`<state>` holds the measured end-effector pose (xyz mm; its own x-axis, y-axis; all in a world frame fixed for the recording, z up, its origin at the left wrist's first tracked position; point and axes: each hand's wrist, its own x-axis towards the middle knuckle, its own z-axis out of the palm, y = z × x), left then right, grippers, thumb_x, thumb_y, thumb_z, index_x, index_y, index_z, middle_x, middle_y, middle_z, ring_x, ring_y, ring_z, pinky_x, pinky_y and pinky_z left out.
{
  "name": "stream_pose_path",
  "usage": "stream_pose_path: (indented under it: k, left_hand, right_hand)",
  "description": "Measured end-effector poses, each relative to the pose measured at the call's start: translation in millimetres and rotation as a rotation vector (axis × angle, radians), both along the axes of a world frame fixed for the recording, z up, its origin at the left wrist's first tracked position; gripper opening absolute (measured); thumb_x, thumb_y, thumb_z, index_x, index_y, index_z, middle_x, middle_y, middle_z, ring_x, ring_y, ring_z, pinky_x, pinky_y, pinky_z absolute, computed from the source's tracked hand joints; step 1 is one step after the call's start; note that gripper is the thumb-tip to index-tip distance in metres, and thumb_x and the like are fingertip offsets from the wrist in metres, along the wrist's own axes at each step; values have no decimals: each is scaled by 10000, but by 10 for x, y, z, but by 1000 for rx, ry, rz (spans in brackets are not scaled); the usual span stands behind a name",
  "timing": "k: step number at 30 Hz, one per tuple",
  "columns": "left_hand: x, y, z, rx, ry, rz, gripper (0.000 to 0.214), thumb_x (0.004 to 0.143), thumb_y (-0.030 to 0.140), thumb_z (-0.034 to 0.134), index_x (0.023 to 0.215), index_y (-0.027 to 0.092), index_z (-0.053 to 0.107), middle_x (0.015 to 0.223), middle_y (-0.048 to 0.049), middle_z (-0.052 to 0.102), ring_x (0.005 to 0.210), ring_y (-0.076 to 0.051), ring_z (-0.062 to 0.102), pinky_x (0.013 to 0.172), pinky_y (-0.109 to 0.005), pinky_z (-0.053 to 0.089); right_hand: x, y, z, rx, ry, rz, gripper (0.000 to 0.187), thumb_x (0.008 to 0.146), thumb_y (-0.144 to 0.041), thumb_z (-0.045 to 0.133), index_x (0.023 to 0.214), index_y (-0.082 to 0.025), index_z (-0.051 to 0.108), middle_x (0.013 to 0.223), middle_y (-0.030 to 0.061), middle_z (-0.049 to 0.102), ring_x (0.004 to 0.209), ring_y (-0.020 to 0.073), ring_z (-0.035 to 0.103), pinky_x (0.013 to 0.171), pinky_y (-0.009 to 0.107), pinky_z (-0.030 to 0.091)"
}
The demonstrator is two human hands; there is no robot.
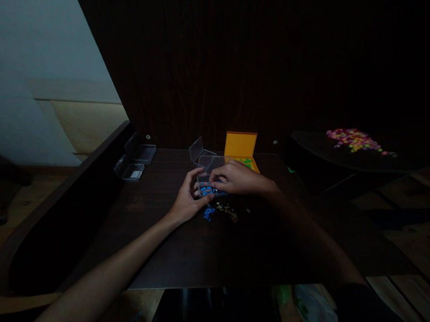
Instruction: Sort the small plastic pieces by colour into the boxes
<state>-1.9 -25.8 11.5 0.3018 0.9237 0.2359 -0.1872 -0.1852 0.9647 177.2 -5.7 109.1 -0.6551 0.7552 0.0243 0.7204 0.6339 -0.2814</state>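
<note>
My left hand point(186, 199) curls round the left side of a small clear plastic box point(206, 188) on the dark table, thumb and fingers gripping it. Inside the box lie several small blue pieces. My right hand point(238, 178) rests on the box from the right, fingers bent over its top. Just in front of the hands, loose blue pieces point(208, 213) and a few yellow pieces point(227, 211) are scattered on the table.
An open orange box point(240, 145) with green pieces stands behind my right hand. An open clear box point(200, 153) stands beside it, and two more clear boxes point(138, 158) sit at the back left. A pile of pink and yellow pieces point(354, 139) lies on a dark surface to the right.
</note>
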Motion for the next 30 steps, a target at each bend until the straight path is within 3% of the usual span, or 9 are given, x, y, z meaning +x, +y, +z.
stream_pose_path:
  k: [5, 10, 15, 30]
  left_hand:
    - [-59, 108, -53, 0, 23, 67, 733, 637, 233, 807, 1259, 246, 418, 1291, -107, 499, 1003, -197, 621, 895, -402, 539]
    - [-142, 205, -55, 9, 60, 155, 743, 625, 242, 801, 1258, 250, 412, 1289, -103, 494, 1023, -216, 612, 906, -437, 531]
    - [-204, 246, -11, 28, 89, 219, 739, 636, 265, 787, 1269, 247, 407, 1296, -104, 495, 1049, -233, 611, 916, -457, 527]
    - [-219, 255, 45, 8, 72, 241, 749, 616, 253, 790, 1259, 238, 407, 1298, -110, 498, 1029, -236, 622, 942, -490, 508]
  right_hand:
    - [87, -2, 41, -168, -132, 145, 151, 783, -212, 615, 841, -212, 755, 648, -19, 646, 548, 87, 496, 560, 215, 305]
    - [38, 32, -117, -242, -312, 149, 182, 733, -135, 590, 784, -199, 752, 697, 0, 685, 566, 99, 524, 527, 218, 308]
    - [-3, 80, -226, -280, -339, 195, 215, 712, -112, 600, 835, -206, 750, 744, 0, 703, 602, 105, 549, 533, 210, 327]
    - [-84, 16, -199, -287, -425, 83, 160, 730, -124, 624, 826, -198, 729, 814, 20, 706, 685, 128, 584, 533, 211, 326]
